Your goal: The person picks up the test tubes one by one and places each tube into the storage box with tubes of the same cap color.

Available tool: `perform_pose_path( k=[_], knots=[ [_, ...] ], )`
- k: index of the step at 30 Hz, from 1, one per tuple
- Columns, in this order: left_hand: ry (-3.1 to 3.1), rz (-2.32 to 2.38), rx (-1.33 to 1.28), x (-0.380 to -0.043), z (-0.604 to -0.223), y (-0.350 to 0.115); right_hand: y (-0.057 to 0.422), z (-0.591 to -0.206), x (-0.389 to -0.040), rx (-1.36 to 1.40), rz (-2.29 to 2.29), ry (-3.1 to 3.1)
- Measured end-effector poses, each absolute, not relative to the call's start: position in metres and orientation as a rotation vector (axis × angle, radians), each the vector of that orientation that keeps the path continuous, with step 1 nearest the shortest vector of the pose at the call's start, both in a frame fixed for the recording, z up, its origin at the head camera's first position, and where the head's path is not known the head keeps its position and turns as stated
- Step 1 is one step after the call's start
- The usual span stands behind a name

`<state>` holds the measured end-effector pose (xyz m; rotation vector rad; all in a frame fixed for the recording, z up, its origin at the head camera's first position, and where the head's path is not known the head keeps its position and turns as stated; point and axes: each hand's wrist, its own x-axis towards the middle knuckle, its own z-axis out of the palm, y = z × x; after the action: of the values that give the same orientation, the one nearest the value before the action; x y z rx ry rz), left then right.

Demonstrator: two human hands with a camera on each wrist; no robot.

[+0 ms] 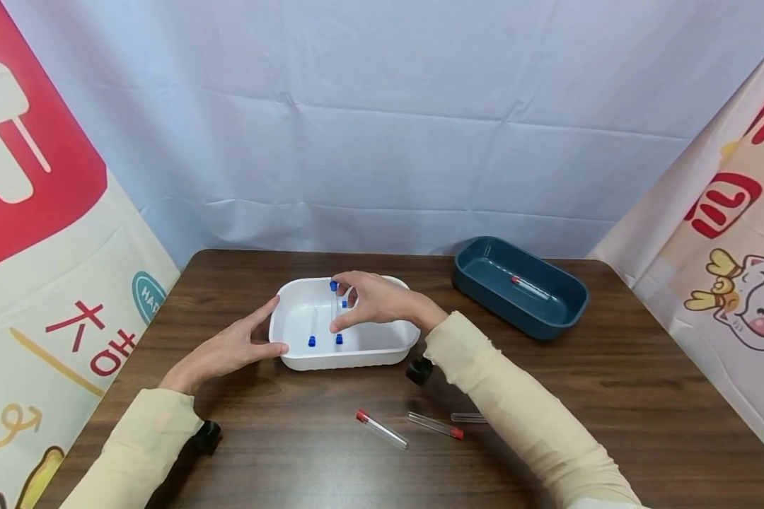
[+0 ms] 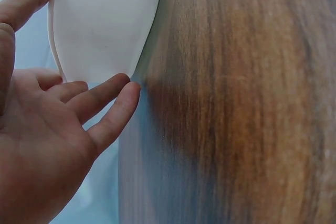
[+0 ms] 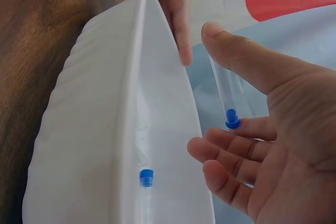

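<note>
Here, the left hand (image 1: 235, 346) spreads its fingers at the rim of the white tray (image 1: 363, 360), while the right hand (image 1: 378, 300) pinches a blue-capped tube (image 3: 222, 87) over that tray. A strip of table (image 1: 438, 272) separates it from the dark blue tray (image 1: 499, 305). The right sleeve (image 1: 516, 396) hides one end of a loose tube (image 1: 465, 418); the clear tubes (image 1: 312, 341) inside the white tray look faint.

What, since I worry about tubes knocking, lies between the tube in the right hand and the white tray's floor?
Only other blue-capped tubes, lying in the white tray near, perhaps under, the held tube, so contact seems possible. Nothing else visible blocks it; the left hand is at the tray's left end.
</note>
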<state>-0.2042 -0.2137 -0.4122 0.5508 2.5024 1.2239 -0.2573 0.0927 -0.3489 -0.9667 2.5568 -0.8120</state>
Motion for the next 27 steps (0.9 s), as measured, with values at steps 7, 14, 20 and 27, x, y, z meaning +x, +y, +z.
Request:
perform_pose_path(
  k=[7,14,20,27],
  knots=[
    [2.498,1.225,0.560,-0.204,-0.409,-0.214,0.086,-0.356,-0.263,-0.970,-0.777,2.563],
    [2.482,1.247,0.557,-0.203,-0.408,-0.214,0.080,-0.364,-0.265,-0.971,-0.746,2.582],
    [2.475,1.246,0.552,-0.202,-0.407,-0.214,0.078,-0.369,-0.266,-0.936,-0.740,2.581],
    [2.481,1.242,0.554,-0.202,-0.409,-0.214,0.076,-0.377,-0.268,-0.901,-0.728,2.590]
  ],
)
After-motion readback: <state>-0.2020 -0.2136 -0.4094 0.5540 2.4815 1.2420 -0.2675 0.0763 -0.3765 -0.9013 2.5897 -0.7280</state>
